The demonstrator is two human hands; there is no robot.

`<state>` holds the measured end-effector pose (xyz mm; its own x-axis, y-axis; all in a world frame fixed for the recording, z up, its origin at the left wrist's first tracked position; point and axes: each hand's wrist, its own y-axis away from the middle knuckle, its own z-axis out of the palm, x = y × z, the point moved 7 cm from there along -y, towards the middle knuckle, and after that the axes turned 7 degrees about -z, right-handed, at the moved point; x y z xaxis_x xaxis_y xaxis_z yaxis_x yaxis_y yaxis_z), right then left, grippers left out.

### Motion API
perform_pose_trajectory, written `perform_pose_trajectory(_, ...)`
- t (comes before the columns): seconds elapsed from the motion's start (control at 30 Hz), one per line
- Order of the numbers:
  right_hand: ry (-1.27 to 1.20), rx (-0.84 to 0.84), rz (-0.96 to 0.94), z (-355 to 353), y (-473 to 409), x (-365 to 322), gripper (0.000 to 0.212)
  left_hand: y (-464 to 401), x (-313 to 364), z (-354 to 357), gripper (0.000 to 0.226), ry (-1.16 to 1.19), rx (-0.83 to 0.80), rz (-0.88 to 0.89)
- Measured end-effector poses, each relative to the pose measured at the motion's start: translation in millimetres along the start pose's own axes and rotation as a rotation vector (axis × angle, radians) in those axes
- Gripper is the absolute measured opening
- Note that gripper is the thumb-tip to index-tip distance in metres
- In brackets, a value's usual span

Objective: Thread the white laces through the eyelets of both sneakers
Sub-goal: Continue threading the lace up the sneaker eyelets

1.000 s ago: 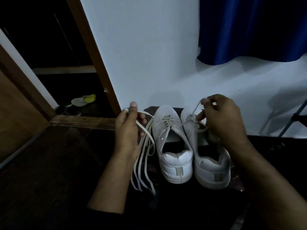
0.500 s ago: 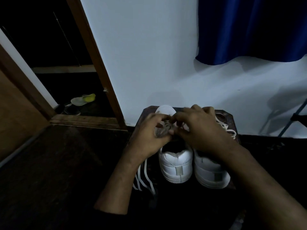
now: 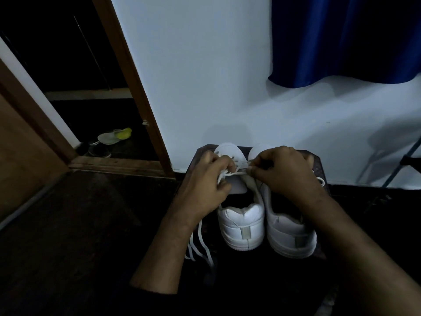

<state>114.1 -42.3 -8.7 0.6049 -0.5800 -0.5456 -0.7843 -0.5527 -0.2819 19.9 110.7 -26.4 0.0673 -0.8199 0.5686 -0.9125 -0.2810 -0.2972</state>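
Two white sneakers stand side by side on a small dark stool (image 3: pixel 317 161), heels toward me: the left sneaker (image 3: pixel 241 226) and the right sneaker (image 3: pixel 289 236). My left hand (image 3: pixel 206 183) grips white lace (image 3: pixel 234 173) over the left sneaker's tongue; loose lace ends (image 3: pixel 201 245) hang below my wrist. My right hand (image 3: pixel 284 172) pinches the same lace stretch from the right, above the eyelets. Both hands hide most of the eyelet rows. More lace (image 3: pixel 320 180) shows past my right hand.
A white wall (image 3: pixel 205 76) rises right behind the stool. A blue curtain (image 3: pixel 341 37) hangs at upper right. A wooden door frame (image 3: pixel 136 87) stands left, with footwear (image 3: pixel 114 136) beyond it. A metal stand leg (image 3: pixel 401 163) is at far right.
My hands came together from apart over the left sneaker's tongue. They now pull a short lace stretch sideways between them, slightly further apart than half a second ago.
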Motion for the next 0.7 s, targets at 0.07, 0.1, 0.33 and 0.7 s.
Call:
perform_pose_trajectory(0.07,-0.009,-0.003,0.004,0,-1,3,0.017,-1,4,3,0.032,-0.077,0.029,0.040)
perform_pose_trajectory(0.1,-0.011,-0.005,0.004,0,-1,4,0.016,-1,5,5,0.030,-0.114,0.035,0.058)
perform_pose_trajectory(0.33,-0.024,-0.015,-0.004,3,-2,5,0.021,-10,-9,9,0.023,0.356,0.000,-0.130)
perform_pose_trajectory(0.7,-0.066,0.013,0.004,9,-6,14,0.015,-6,-24,8,0.015,1.138,0.126,-0.518)
